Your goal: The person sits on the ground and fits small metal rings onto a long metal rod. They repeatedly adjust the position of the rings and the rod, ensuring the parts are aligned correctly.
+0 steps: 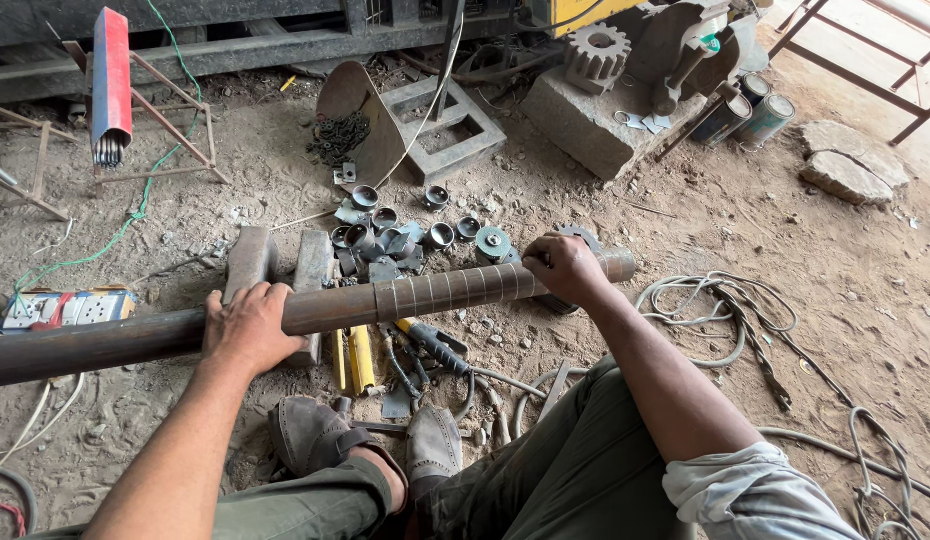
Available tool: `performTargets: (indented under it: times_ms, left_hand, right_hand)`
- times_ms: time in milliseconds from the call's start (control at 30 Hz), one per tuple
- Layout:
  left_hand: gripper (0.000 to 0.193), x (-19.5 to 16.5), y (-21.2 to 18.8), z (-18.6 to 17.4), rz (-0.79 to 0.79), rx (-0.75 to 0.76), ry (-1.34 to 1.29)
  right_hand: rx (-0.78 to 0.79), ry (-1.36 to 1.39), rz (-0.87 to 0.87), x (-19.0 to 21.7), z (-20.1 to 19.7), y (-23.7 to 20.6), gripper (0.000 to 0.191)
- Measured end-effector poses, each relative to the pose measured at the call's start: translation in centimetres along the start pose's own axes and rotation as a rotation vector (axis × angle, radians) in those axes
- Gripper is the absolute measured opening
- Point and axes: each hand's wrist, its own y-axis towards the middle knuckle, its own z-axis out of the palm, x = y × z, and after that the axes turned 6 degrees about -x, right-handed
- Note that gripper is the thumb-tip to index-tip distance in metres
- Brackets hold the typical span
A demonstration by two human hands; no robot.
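A: Head view: left hand point(247, 328) fingers wrapped over the rusty steel pipe point(385, 300), clamped near mid-length. Right hand point(565, 265) fingers closed on the same pipe close to its right end.

B: Pipe position?

A: Roughly horizontal, held above the dirt floor point(685, 220), running from the left edge across the person's knees. Ring marks are spaced along the section between the two hands.

B: Underneath?

A: Short cut pipe rings point(440, 235) scattered on the floor just behind it, a yellow-handled tool point(360, 358) below, a cable point(705, 310) coiled to the right. Worn shoes point(315, 435) near the pipe's middle. A toothed gear point(596, 52) sits well apart on a block.
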Motion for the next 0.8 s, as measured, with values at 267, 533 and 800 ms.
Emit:
performTargets:
  times_ms: [267, 533, 800]
  left_hand:
    - [0.082, 0.0, 0.0, 0.0, 0.001, -0.008, 0.009]
    - [0.085, -0.1, 0.0, 0.0, 0.003, 0.007, 0.019]
    - [0.085, -0.1, -0.2, 0.2, 0.009, -0.023, -0.002]
  right_hand:
    - [0.082, -0.009, -0.067, 1.5, 1.5, 0.4, 0.018]
    - [0.019, -0.019, -0.054, 2.3, 0.8, 0.6, 0.017]
    - [0.122, -0.010, -0.132, 3.2, 2.4, 0.9, 0.018]
